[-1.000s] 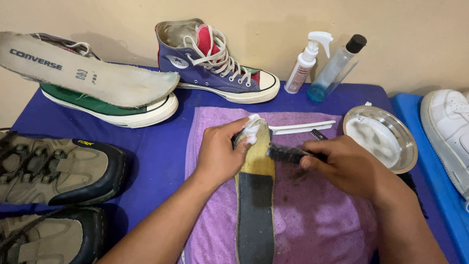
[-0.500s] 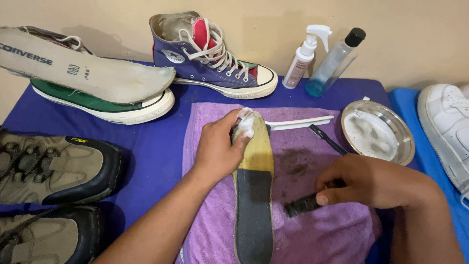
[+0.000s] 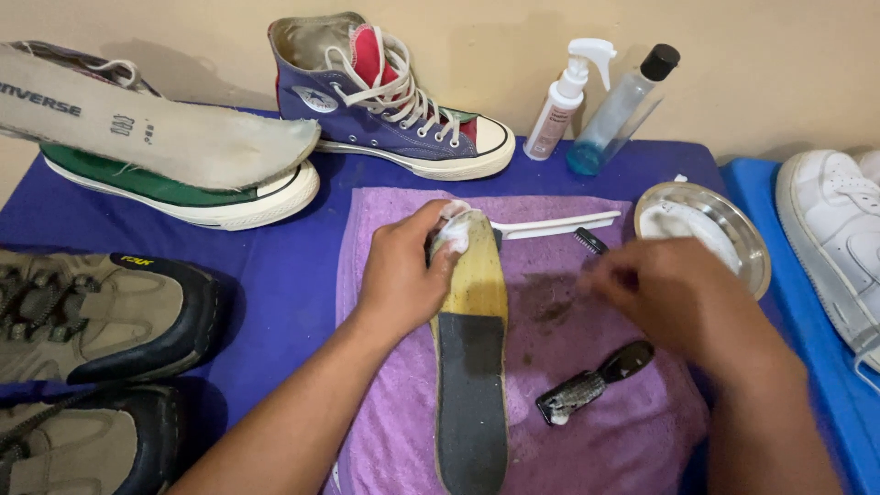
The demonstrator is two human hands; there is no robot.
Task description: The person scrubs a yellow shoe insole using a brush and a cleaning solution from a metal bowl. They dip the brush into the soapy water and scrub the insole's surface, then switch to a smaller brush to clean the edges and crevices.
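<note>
Starting at the far left, we've got two tan hiking shoes with black toe caps sitting on the blue tablecloth, and above them a green low-top canvas sneaker with a worn grey insole lying across its top. Behind that stands a blue high-top canvas sneaker with white laces.

On to the middle: our left hand is pressing down on the toe end of a yellow-and-black insole that lies lengthwise on the purple towel, fingers curled onto a foamy white patch at its tip. A white plastic brush lies just past the insole's tip.

A small black brush with soapy bristles rests loose on the towel right of the insole, next to a dark dirty smear. Our right hand hovers above it, blurred, so we can't tell how it's closed; a black comb-like tip pokes out by its fingers.

Further right there's a white spray bottle, a clear bottle with a black cap and blue liquid, a round metal bowl, and a white sneaker on the edge.
</note>
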